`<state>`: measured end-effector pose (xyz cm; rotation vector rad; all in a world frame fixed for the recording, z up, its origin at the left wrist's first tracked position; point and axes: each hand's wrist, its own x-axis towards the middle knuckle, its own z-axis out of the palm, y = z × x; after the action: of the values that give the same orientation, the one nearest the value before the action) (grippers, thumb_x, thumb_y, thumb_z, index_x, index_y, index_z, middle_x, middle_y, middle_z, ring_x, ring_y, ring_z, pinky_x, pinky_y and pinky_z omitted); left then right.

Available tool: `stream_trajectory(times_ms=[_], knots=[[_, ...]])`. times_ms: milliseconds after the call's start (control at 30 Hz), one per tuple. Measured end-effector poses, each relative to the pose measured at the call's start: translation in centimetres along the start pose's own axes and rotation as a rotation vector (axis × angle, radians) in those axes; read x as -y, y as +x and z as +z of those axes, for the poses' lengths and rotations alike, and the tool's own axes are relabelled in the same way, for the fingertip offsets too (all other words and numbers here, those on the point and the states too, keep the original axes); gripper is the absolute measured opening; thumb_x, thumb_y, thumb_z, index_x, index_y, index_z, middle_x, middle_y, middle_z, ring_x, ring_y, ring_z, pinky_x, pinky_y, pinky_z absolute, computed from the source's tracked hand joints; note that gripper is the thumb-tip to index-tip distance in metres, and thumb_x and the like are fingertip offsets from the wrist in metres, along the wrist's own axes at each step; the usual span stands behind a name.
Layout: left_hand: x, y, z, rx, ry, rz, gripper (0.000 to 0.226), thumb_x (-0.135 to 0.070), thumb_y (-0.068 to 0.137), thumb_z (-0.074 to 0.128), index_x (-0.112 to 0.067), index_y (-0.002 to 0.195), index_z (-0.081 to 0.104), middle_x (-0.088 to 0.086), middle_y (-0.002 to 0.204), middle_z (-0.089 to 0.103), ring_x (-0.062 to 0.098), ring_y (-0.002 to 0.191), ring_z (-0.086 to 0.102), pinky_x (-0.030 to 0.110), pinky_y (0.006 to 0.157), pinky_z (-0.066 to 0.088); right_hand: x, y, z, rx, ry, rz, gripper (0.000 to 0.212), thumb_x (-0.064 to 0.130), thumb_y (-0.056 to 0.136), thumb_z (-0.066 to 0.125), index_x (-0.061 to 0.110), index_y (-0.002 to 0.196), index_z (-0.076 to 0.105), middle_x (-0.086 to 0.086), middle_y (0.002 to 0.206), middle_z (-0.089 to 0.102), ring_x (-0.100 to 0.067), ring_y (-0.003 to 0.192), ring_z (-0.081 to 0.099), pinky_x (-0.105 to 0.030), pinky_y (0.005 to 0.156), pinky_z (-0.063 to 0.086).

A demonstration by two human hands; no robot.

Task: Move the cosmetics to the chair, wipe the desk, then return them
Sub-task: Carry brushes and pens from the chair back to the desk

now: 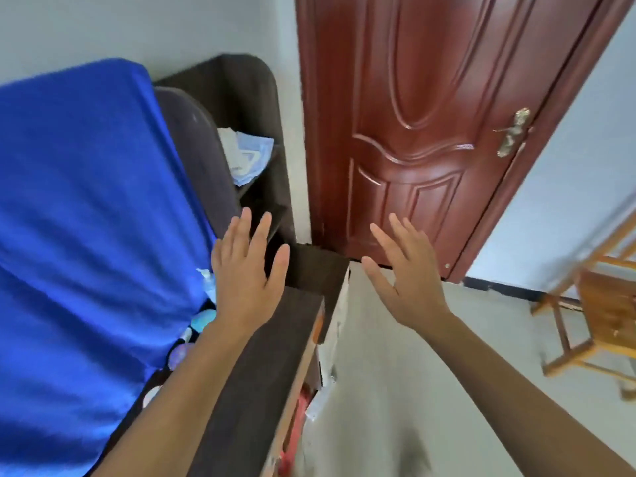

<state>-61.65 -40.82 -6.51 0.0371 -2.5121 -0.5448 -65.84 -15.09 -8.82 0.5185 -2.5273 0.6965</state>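
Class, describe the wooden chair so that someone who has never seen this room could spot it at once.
Find the red-brown panelled door with its brass handle. Look right and down, along the pale wall to the picture's right edge: the chair stands there on the grey floor. It alone is light, honey-coloured bare wood.

Two empty hands, one blue cloth, one red-brown door, one wooden chair

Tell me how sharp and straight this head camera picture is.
Head view: wide-angle bending tilts the red-brown panelled wooden door; the pale wooden chair at the right edge is smeared by blur; both open hands, left and right, look soft; lighting is even daylight, without harsh glare.
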Motion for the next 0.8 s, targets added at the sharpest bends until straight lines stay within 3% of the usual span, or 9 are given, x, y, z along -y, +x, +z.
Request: stream_trajectory(times_ms=[100,233,533,700,800], knots=[[-6.8,1.5,3.6,0.083,-0.011,0.101,0.062,-0.053,0.100,0.031,-0.023,0.154,0.031,0.009,0.164,0.022,0.028,0.151,0.017,0.057,0.117,0.022,-6.2,-2.1,-4.0,-0.083,-0.038,0.108,0.055,0.051,0.102,0.037,0.027,0.152,0.041,-0.003,0.165,0.027,-0.023,0.155,0.014,-0.056,0.123,0.017],[-16.8,2.8,9.4,0.170,-0.052,0.249,0.064,-0.054,0.100,0.030,-0.020,0.155,0.028,0.011,0.164,0.020,0.030,0.151,0.016,0.057,0.119,0.020,-15.2,-5.3,-8.8,-0.177,-0.077,0.189,0.056,0.047,0.102,0.043,0.024,0.153,0.041,-0.006,0.164,0.027,-0.026,0.154,0.016,-0.056,0.121,0.020],[-42.6,4.9,27.0,0.348,-0.200,0.413,0.067,-0.057,0.098,0.030,-0.022,0.155,0.029,0.007,0.165,0.017,0.026,0.152,0.013,0.055,0.120,0.019,-39.4,-10.5,-21.3,-0.198,-0.201,0.408,0.060,0.052,0.102,0.042,0.029,0.157,0.030,-0.003,0.168,0.016,-0.025,0.156,0.008,-0.053,0.124,0.016],[-51.4,5.4,33.9,0.452,-0.217,0.498,0.066,-0.056,0.098,0.033,-0.025,0.156,0.024,0.005,0.166,0.011,0.025,0.153,0.009,0.053,0.120,0.017,-47.9,-11.6,-26.8,-0.207,-0.217,0.579,0.063,0.063,0.101,0.029,0.029,0.155,0.033,-0.006,0.166,0.023,-0.030,0.154,0.016,-0.058,0.121,0.022],[-55.4,7.0,37.9,0.490,-0.220,0.535,0.067,-0.056,0.098,0.033,-0.026,0.156,0.024,0.005,0.166,0.010,0.025,0.153,0.009,0.052,0.120,0.016,-52.2,-11.5,-28.6,-0.194,-0.239,0.650,0.065,0.066,0.100,0.026,0.031,0.155,0.031,-0.004,0.166,0.021,-0.027,0.155,0.012,-0.053,0.123,0.019]])
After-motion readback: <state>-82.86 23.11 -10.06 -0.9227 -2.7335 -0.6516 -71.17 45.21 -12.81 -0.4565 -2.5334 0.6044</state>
